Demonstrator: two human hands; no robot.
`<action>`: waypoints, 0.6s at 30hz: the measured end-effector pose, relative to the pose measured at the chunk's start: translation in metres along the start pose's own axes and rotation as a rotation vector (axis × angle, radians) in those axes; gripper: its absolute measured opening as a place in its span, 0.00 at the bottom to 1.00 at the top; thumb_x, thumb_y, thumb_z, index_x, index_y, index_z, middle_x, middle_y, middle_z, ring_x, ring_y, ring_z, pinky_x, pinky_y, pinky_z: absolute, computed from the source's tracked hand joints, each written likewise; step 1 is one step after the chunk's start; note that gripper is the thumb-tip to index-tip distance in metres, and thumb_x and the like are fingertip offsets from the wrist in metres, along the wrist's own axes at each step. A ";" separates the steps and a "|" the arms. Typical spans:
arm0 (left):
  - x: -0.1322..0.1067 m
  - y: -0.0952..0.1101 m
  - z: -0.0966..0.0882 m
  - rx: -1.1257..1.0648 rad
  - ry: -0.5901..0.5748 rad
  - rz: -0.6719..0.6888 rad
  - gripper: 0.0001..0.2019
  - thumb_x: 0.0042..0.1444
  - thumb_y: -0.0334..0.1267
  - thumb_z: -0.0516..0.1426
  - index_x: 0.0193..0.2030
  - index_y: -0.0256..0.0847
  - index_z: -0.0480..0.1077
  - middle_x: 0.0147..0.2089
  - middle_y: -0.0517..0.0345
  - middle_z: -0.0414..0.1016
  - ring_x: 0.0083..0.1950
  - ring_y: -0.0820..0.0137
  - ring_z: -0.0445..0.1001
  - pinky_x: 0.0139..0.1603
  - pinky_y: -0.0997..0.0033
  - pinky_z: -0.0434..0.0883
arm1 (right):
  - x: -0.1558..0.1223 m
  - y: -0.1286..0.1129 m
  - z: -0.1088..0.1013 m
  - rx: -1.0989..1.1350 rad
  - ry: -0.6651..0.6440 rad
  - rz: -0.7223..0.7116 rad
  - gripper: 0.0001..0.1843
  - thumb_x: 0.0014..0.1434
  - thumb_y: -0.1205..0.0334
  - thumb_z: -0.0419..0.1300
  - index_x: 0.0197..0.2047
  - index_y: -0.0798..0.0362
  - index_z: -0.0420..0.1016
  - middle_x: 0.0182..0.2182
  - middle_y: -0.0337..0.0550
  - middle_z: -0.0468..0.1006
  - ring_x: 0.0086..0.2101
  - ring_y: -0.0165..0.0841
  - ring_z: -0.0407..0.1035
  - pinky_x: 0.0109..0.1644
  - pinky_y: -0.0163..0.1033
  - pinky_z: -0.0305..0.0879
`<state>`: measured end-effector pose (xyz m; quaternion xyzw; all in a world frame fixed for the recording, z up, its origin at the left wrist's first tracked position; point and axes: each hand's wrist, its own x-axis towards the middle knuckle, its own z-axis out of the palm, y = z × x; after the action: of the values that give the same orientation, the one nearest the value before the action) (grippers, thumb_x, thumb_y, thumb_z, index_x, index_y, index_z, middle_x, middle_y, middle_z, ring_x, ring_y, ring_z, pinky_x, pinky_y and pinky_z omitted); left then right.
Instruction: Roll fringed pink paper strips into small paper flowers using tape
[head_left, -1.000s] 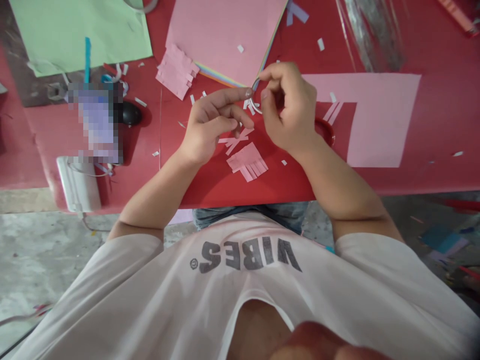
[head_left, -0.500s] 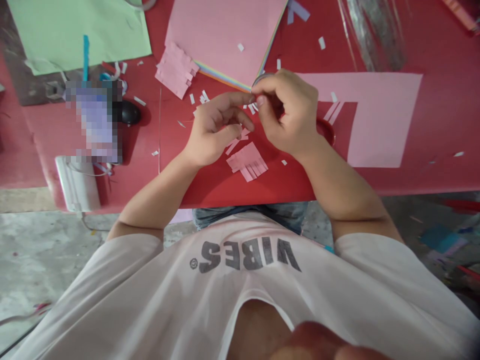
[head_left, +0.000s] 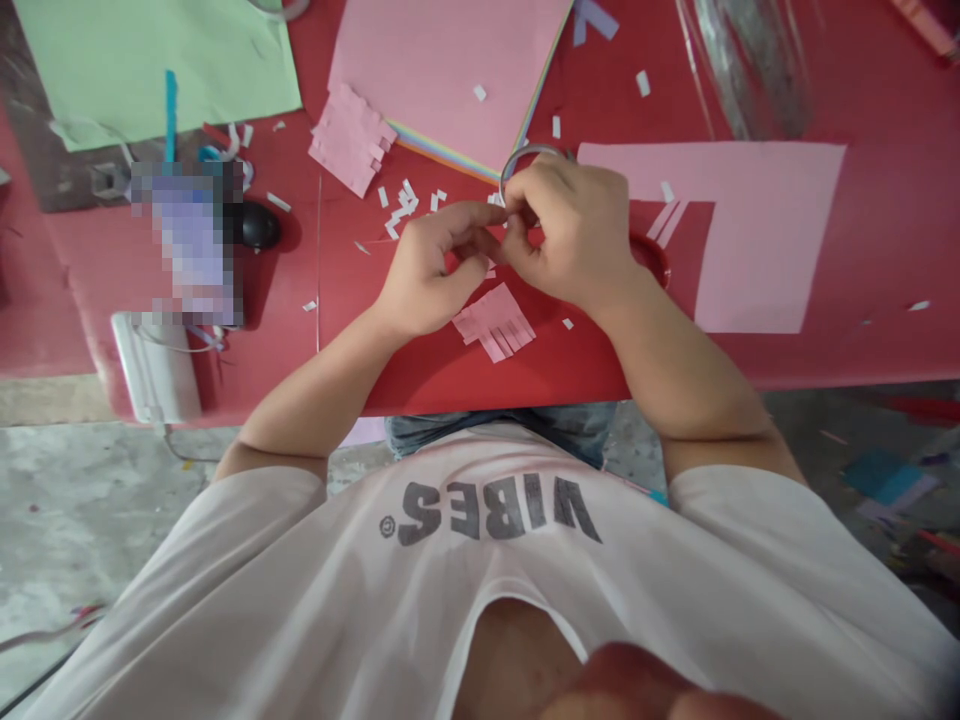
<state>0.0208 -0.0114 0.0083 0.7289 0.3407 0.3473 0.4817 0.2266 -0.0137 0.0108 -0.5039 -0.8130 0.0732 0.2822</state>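
Note:
My right hand (head_left: 574, 235) is closed round a thin clear ring, a tape roll (head_left: 525, 155), whose top edge shows above my knuckles. My left hand (head_left: 435, 265) meets it from the left, thumb and fingers pinched together at the ring's edge; what they pinch is too small to make out. Both hands hover over the red table (head_left: 420, 360). Just below them lies a pink paper piece cut into a fringe (head_left: 495, 322). Small white and pink paper scraps (head_left: 405, 198) are scattered beside my left fingers.
A pink sheet on a coloured paper stack (head_left: 442, 60) lies at the top centre, another fringed pink piece (head_left: 351, 140) beside it. A green sheet (head_left: 157, 55) is top left, a cut pink sheet (head_left: 757, 235) right. A red lid (head_left: 651, 258) sits behind my right wrist.
Both hands have drawn closer together and slid slightly down. My left fingers have curled from stretched out into a pinch against the ring, which now shows above my right knuckles.

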 end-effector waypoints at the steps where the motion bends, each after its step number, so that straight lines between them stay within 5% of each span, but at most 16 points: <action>1: -0.001 0.001 0.001 -0.019 0.001 -0.012 0.19 0.61 0.37 0.56 0.59 0.45 0.72 0.44 0.55 0.79 0.45 0.64 0.82 0.44 0.60 0.78 | 0.000 0.000 0.000 -0.010 0.007 -0.001 0.09 0.60 0.65 0.58 0.44 0.46 0.66 0.38 0.42 0.75 0.39 0.41 0.73 0.41 0.46 0.69; 7: -0.004 0.008 0.008 -0.242 -0.042 -0.046 0.26 0.60 0.43 0.60 0.65 0.48 0.68 0.35 0.58 0.76 0.34 0.66 0.80 0.38 0.60 0.77 | -0.001 0.000 -0.001 0.005 0.109 0.010 0.11 0.56 0.66 0.57 0.42 0.45 0.62 0.36 0.40 0.73 0.33 0.37 0.69 0.39 0.46 0.65; 13: 0.000 0.004 0.003 -0.454 0.004 -0.053 0.35 0.57 0.42 0.62 0.72 0.53 0.59 0.31 0.65 0.75 0.27 0.72 0.75 0.29 0.69 0.73 | -0.004 -0.002 -0.001 0.097 0.190 0.053 0.05 0.66 0.55 0.51 0.41 0.44 0.64 0.33 0.42 0.70 0.34 0.40 0.69 0.41 0.50 0.68; 18: 0.001 0.006 0.001 -0.355 0.104 -0.072 0.20 0.65 0.50 0.57 0.61 0.49 0.71 0.28 0.62 0.73 0.27 0.73 0.74 0.30 0.69 0.74 | -0.002 -0.009 -0.004 0.230 0.280 0.137 0.11 0.69 0.49 0.49 0.38 0.44 0.65 0.33 0.43 0.71 0.31 0.37 0.67 0.39 0.49 0.70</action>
<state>0.0233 -0.0132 0.0137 0.6009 0.3242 0.4218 0.5966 0.2221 -0.0209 0.0165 -0.5277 -0.7160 0.1137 0.4426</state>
